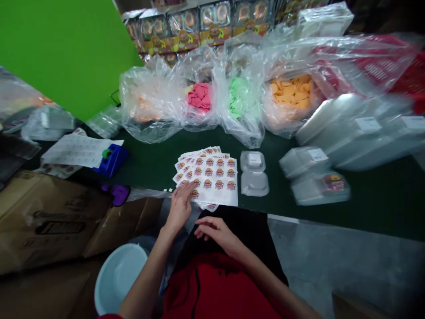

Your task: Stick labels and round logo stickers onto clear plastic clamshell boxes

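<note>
Fanned sheets of burger-logo stickers (219, 193) lie in a stack at the table's front edge. My left hand (181, 204) rests on the lower left corner of the top sheet, its fingers stretched out. Just below the edge, over my lap, hovers my right hand (217, 232); its fingers are loosely bent and apart, and I see nothing in them. Right of the sheets sits an opened clear plastic box (254, 183), its two halves flat on the table, with a white label on the upper half.
Plastic bags hold pink pieces (200, 96), green pieces (236, 99) and orange pieces (292, 91) along the back. Clear boxes (320, 188) are stacked at right. A blue tape dispenser (112, 159) stands left, above purple-handled scissors (119, 194). A pale basin (119, 279) is below.
</note>
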`<action>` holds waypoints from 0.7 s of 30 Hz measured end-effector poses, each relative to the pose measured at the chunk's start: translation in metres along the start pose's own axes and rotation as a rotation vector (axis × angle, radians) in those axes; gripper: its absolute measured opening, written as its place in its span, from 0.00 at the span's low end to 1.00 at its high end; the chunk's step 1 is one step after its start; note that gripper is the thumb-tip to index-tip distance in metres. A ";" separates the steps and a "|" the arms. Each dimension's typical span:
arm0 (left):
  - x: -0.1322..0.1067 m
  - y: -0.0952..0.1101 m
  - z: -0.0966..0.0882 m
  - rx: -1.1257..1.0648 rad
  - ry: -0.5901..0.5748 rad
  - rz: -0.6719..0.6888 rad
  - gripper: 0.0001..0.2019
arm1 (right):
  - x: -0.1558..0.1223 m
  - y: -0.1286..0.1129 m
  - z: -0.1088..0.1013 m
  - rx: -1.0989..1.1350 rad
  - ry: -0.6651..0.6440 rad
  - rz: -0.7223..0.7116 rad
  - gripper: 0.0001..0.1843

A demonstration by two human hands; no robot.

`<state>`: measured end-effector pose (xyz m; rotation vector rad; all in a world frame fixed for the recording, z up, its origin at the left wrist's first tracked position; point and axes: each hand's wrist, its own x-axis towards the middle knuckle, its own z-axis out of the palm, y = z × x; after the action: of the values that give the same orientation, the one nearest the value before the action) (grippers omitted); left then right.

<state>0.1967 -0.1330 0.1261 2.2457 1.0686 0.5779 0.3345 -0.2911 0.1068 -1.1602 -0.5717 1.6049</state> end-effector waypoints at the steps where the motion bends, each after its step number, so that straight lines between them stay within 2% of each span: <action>1: -0.004 -0.004 0.002 0.013 -0.022 0.008 0.24 | 0.011 0.006 0.008 0.072 -0.015 0.027 0.19; 3: -0.012 -0.009 0.005 0.003 -0.055 -0.001 0.27 | 0.030 0.010 0.020 0.221 0.020 0.073 0.23; 5: -0.016 -0.011 0.005 -0.027 -0.063 -0.014 0.27 | 0.043 0.010 0.029 0.360 0.107 0.098 0.27; 8: -0.017 -0.011 0.001 -0.071 -0.051 -0.011 0.23 | 0.054 0.012 0.038 0.456 0.209 0.088 0.25; 15: -0.014 -0.015 -0.013 -0.066 -0.105 0.086 0.14 | 0.058 0.013 0.044 0.406 0.372 0.015 0.21; 18: -0.016 -0.007 -0.019 0.054 -0.085 0.135 0.10 | 0.059 0.010 0.044 0.288 0.373 -0.035 0.19; 21: -0.019 0.006 -0.023 0.210 -0.140 0.170 0.10 | 0.060 0.008 0.044 0.189 0.350 -0.096 0.17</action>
<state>0.1750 -0.1443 0.1450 2.5360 0.9104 0.3843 0.2917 -0.2308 0.0944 -1.2153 -0.2390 1.3044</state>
